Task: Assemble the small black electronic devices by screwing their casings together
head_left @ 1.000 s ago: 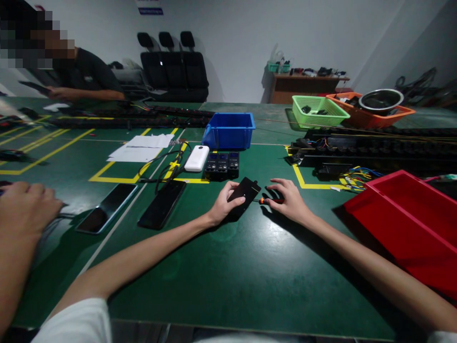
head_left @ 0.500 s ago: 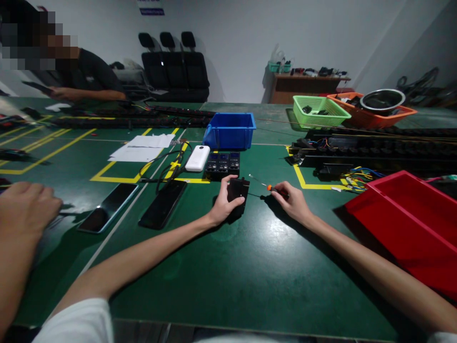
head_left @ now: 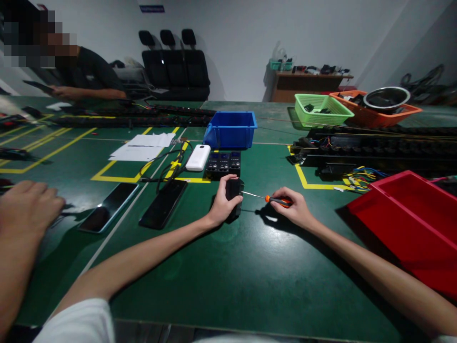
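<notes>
My left hand (head_left: 223, 202) is closed around a small black box-shaped device (head_left: 233, 189), holding it tilted above the green table. In my right hand (head_left: 293, 206) is a screwdriver (head_left: 279, 201) with an orange and black handle, pinched between the fingers. Its thin metal shaft points left, and the tip is at the right side of the black device; whether it touches is too small to tell. Just behind my left hand stand several similar black modules (head_left: 223, 163) side by side. A white power bank (head_left: 198, 157) lies to their left.
A blue bin (head_left: 232, 129) stands behind the modules, and a red bin (head_left: 403, 228) is at the right. Two phones (head_left: 109, 207) and a black cable lie left. Another person's hand (head_left: 28, 209) rests at the left edge. Black rails with wires (head_left: 371, 148) stretch along the back right.
The black device has turned in my left hand so its narrow side faces right. The screwdriver has levelled out, its tip now at that side.
</notes>
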A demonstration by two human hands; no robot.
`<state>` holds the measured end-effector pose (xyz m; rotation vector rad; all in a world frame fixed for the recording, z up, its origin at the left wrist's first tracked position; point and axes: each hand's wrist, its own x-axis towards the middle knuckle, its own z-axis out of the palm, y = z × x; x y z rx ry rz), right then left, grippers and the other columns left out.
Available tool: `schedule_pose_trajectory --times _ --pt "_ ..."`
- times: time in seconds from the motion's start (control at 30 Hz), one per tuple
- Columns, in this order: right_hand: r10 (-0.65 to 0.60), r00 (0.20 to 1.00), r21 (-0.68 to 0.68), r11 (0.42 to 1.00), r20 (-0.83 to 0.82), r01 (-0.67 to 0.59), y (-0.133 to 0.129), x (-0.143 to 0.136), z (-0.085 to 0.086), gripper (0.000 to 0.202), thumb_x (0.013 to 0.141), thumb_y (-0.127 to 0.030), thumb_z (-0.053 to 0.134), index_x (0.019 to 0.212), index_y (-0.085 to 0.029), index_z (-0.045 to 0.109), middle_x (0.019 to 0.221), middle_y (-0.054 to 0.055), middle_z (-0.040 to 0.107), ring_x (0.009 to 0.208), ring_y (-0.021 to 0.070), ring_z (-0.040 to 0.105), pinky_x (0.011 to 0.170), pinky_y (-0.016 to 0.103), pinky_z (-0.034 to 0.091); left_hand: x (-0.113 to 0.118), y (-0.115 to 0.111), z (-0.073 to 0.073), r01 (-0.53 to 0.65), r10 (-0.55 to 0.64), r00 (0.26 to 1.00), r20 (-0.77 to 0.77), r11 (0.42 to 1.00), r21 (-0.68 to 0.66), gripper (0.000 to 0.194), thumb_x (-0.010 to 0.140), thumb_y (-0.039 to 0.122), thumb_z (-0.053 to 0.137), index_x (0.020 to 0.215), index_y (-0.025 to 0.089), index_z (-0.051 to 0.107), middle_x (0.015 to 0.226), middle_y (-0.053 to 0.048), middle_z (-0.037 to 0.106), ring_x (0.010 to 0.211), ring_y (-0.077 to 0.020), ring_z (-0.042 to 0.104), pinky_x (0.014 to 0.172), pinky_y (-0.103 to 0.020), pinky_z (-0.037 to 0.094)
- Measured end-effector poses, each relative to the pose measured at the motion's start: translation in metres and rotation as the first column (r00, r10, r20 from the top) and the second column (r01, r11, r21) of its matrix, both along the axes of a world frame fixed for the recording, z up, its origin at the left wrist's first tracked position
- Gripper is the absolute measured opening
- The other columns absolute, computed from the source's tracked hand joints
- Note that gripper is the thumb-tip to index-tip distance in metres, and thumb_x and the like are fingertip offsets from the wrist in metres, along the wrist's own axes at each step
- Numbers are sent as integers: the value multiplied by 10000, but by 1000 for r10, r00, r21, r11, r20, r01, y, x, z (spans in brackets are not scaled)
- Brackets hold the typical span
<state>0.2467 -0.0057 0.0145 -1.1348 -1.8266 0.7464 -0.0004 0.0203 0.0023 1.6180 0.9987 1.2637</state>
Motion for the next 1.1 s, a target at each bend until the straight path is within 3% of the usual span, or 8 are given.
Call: schedule_pose_trajectory --times 0.23,1.1 --pt "1 1000 -30 1000 -7 -2 0 -1 0 156 781 -329 665 833 -192 612 768 23 682 695 175 639 643 295 529 1 -1 3 -24 24 1000 2 999 -32 512 734 206 614 1214 238 440 1080 -29 526 964 -181 558 899 -352 487" --pt "19 1000 1 1000 10 -19 0 -1 0 131 780 -284 667 819 -171 612 778 27 680 687 151 631 657 263 519 2 -1 2 -8 10 999 44 999 -41 495 734 183 640 1194 245 468 1087 -22 528 980 -181 546 918 -343 457"
